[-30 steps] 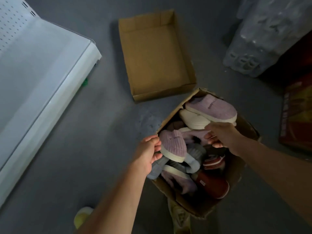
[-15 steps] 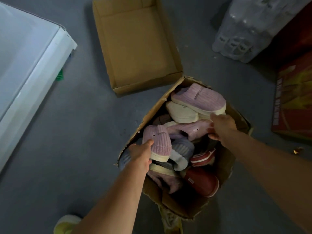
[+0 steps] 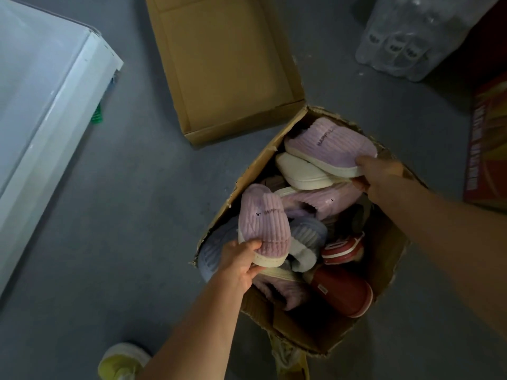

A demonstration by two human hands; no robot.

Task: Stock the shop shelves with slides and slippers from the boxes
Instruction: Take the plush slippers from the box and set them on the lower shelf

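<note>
The white shelf [image 3: 41, 111] lies at the far left, well apart from the full box [image 3: 384, 292] at near right, so the biggest risk I see is the carry: both hands loaded at once, and a slipper could drop on the grey floor [image 3: 137, 215] on the way. The box itself is torn along its rim and packed in a loose heap; pulling two slippers out together could drag neighbours over the ragged edge.

The left hand [image 3: 241, 261] pinches the near purple slipper [image 3: 263, 223] at its sole edge, thumb on top, a shallow hold that could slide off. The right hand [image 3: 381, 176] closes on the sole edge of the far purple slipper [image 3: 329, 144]; its fingers are hidden underneath. A cream slipper [image 3: 299, 171] lies just under that one and may come along.

Counted: one shelf; two boxes, the full one and an empty box [image 3: 227, 64] beyond it; one wrapped pack of bottles [image 3: 411, 37] far right. In the full box roughly four purple slippers show, two red ones [image 3: 343, 292], two bluish [image 3: 307, 231], one cream; more may lie beneath.
</note>
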